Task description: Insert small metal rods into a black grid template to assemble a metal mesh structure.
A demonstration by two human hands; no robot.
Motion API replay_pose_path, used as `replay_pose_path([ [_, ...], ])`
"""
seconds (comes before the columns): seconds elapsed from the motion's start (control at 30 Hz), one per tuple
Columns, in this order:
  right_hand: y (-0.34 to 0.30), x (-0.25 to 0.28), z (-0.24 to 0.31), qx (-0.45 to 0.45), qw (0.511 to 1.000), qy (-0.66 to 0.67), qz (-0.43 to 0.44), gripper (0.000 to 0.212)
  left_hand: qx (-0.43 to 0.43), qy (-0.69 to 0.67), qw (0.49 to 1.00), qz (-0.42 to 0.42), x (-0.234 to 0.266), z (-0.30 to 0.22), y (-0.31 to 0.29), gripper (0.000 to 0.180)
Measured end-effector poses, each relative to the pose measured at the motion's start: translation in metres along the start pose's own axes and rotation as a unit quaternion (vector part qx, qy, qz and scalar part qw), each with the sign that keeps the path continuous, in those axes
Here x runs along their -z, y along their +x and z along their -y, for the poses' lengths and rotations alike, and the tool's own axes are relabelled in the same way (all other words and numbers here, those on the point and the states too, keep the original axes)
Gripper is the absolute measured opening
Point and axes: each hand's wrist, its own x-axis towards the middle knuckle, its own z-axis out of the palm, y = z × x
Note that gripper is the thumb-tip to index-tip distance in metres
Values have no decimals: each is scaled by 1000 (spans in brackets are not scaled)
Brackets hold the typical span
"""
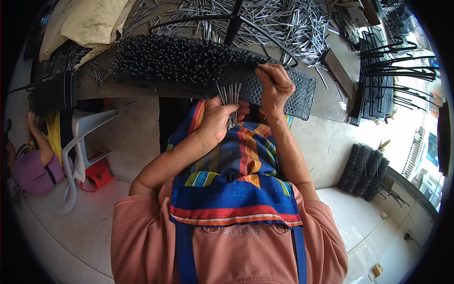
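My left hand (213,119) is closed around a small fan of thin metal rods (230,93) that stick up and down past the fingers, just in front of the table edge. My right hand (277,91) hovers over a long black perforated panel (299,91), thumb and fingertips pinched together; whatever is between them is too small or hidden to name. Dark upright rods (165,61) with shiny tips stand densely in the panel's left and middle part. Bare holes show toward its right end.
Loose metal rods (293,28) cover the table behind the panel, under a black metal bar frame (231,29). Tan sheeting (85,26) lies at far left. Black racks (376,78) stand right; dark bundles (363,170) rest on the floor. Another person (35,168) sits left beside a grey chair (71,156).
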Motion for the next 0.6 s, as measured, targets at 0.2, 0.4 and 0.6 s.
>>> replay_pose_path([
  [0.2,0,-7,0,-1,999,17,-28,12,7,-22,1000,-3,-1,-2,0,20],
  [0.4,-3,-5,-3,5,1000,8,-14,13,6,-20,1000,-12,-1,-2,-2,14],
  [0.6,-13,-3,-1,7,1000,-18,-12,14,1,-16,1000,-5,-2,-4,-3,14],
])
